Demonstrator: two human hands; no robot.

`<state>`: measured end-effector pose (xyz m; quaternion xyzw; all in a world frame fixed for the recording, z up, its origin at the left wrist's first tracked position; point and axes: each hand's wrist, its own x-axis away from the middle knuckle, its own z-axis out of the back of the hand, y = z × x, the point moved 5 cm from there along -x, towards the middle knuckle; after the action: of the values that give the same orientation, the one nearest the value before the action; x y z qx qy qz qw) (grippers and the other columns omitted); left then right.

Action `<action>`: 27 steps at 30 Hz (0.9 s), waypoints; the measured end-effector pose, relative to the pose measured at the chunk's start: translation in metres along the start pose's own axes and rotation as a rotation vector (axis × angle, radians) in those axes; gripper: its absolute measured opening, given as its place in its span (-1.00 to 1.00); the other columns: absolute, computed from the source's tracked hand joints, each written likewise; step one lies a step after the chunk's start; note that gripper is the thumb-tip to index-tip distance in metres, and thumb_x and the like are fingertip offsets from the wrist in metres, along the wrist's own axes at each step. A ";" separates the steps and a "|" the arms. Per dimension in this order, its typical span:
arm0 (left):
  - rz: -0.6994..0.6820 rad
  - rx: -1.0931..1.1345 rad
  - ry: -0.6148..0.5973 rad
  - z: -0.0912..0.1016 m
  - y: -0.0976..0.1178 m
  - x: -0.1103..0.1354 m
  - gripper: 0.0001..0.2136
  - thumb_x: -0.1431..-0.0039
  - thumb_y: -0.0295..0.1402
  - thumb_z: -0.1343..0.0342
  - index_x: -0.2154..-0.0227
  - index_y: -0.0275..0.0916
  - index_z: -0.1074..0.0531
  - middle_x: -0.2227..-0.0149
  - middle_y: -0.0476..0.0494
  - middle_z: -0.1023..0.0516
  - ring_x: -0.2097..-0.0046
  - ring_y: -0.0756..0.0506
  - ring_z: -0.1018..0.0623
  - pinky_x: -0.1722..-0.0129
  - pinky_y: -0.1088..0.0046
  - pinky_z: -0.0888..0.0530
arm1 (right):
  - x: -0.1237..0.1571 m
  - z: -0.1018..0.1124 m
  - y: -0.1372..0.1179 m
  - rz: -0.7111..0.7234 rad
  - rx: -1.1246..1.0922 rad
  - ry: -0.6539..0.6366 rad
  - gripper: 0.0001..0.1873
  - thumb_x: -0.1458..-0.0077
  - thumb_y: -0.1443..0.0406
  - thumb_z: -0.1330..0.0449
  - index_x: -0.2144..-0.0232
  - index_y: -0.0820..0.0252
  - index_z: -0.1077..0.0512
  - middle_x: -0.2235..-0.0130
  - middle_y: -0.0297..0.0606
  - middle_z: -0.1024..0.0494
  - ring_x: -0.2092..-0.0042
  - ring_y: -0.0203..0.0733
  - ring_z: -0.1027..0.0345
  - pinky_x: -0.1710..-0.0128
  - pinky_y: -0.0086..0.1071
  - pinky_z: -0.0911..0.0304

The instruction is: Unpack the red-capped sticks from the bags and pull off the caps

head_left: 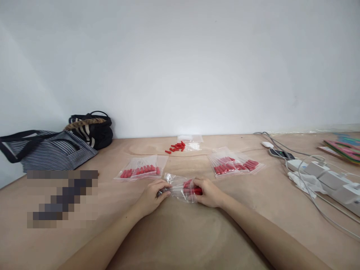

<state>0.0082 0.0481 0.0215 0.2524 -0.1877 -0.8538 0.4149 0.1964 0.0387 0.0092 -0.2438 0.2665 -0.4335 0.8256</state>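
Note:
A clear plastic bag (177,192) with red pieces (188,184) inside is stretched between my two hands, close above the table. My left hand (154,195) is closed on the bag's left end, where something dark shows between thumb and fingers. Around the right end, beside the red pieces, the fingers of my right hand (208,192) are wrapped. Beyond my left hand lie flat zip bags (143,162) holding several red pieces. Similar filled bags (225,159) overlap beyond my right hand. Loose red pieces (177,147) sit in a small heap farther back.
Clear bags (193,145) lie by the loose heap, near the wall. A striped bag (57,150) and a black bag (99,131) stand at left; a blurred-out dark patch is below them. White chargers (336,180), cables and colourful flat items (344,148) occupy the right side.

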 end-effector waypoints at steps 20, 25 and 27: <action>0.129 0.012 -0.055 0.005 -0.008 -0.001 -0.85 -0.01 -0.41 -0.04 0.35 -0.23 -0.46 0.35 -0.05 -0.51 0.37 -0.03 -0.43 0.35 0.49 -0.35 | 0.009 0.018 0.007 -0.020 -0.139 -0.074 -0.98 0.14 0.38 -0.15 0.52 0.23 -0.38 0.47 -0.37 -0.40 0.45 -0.37 -0.22 0.46 -0.52 -0.10; 0.143 0.010 -0.055 0.006 -0.009 -0.001 -0.85 0.00 -0.39 -0.05 0.35 -0.24 -0.46 0.36 -0.06 -0.51 0.38 -0.03 -0.42 0.37 0.49 -0.34 | 0.007 0.010 0.005 -0.111 -0.103 -0.080 -0.88 0.21 0.41 -0.17 0.48 0.23 -0.36 0.56 -0.46 -0.35 0.53 -0.43 -0.15 0.55 -0.56 -0.02; 0.153 0.003 -0.061 0.006 -0.010 -0.001 -0.84 0.01 -0.39 -0.05 0.35 -0.23 -0.47 0.37 -0.05 -0.50 0.40 -0.03 -0.41 0.38 0.50 -0.33 | 0.007 0.011 0.004 -0.104 -0.086 -0.110 -0.95 0.22 0.41 -0.16 0.56 0.23 -0.35 0.58 -0.47 -0.33 0.55 -0.44 -0.13 0.57 -0.56 0.00</action>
<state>-0.0013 0.0551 0.0212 0.2119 -0.2204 -0.8266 0.4725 0.2097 0.0368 0.0134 -0.3160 0.2258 -0.4499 0.8042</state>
